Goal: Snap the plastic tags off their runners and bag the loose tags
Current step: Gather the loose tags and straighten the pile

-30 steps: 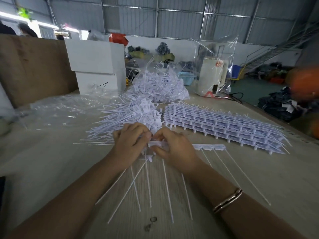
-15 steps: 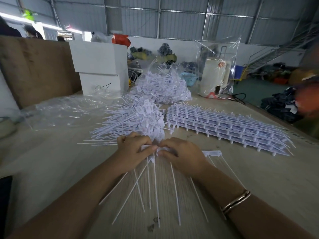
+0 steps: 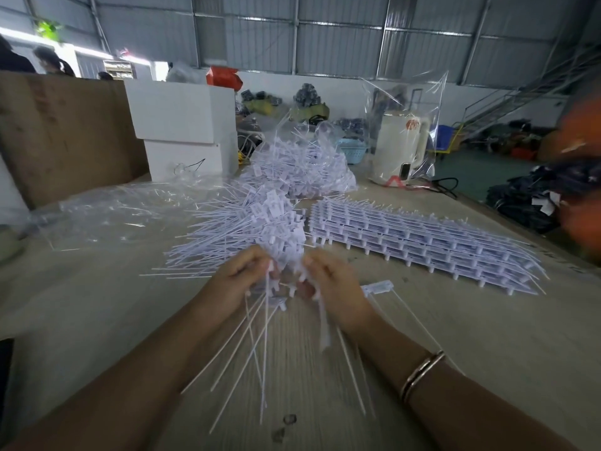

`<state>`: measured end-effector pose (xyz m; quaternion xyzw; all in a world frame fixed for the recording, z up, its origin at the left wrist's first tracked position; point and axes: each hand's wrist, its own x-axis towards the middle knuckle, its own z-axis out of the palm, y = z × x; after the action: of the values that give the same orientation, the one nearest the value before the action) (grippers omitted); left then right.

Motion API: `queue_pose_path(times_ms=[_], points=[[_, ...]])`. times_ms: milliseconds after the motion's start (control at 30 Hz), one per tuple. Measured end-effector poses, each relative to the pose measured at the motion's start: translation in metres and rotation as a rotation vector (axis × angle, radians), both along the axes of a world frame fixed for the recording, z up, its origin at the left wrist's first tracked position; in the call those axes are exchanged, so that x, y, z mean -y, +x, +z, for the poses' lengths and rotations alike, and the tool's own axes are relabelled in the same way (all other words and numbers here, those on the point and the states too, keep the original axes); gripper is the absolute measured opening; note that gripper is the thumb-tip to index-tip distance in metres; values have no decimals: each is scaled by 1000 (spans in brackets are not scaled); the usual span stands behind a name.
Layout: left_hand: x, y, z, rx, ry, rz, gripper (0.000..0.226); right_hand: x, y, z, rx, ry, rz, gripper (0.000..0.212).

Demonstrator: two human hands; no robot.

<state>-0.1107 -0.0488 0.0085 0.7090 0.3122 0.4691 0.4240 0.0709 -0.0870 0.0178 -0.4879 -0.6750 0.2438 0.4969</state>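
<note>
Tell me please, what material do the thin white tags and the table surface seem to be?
Thin white tags: apparently matte plastic, with slim flexible tails and moulded heads. Pale table surface: probably unvarnished wood or plywood; faint grain lines show, dull finish.

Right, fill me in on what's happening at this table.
A person is breaking white plastic tags off their runners by hand. The left hand grips a bunch of tags whose long tails fan down toward the body, and the right hand holds the runner strip. A heap of loose tags lies just beyond the hands, another pile sits in a clear bag behind it, and a stack of unbroken sheets waits to the right on the table.
</note>
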Motion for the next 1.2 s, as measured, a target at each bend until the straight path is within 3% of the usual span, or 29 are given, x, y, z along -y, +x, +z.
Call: queue_pose_path(times_ms=[67,100,167,233,267,367,533,633,733,833,1033,1200], points=[[-1,-6,-1,134,-104,25,23,-1,15,3,-50,6,-61,23],[-2,-6,-1,82,-69,68,26,0,20,3,27,26,-79,19],[-6,0,-4,-238,117,187,38,1,20,1,258,56,-64,8],[-7,7,-5,-611,319,345,43,2,7,-4,463,142,-71,17],[-5,9,-3,-688,372,405,45,2,0,-6,511,174,-78,22],[-2,8,-3,-566,424,426,54,2,-5,-7,536,207,-82,30],[1,10,-1,-487,425,210,52,7,-5,-5,564,270,-20,33],[-1,6,1,-409,384,238,38,5,4,4,537,252,-22,30],[-2,4,1,-407,321,232,22,2,19,4,709,208,-45,30],[0,5,0,-453,338,189,36,1,18,-4,790,171,-57,29],[-3,3,-1,-514,355,200,46,-3,10,-10,643,159,-26,19],[-1,6,1,-435,392,135,26,-5,12,-7,445,25,21,27]])
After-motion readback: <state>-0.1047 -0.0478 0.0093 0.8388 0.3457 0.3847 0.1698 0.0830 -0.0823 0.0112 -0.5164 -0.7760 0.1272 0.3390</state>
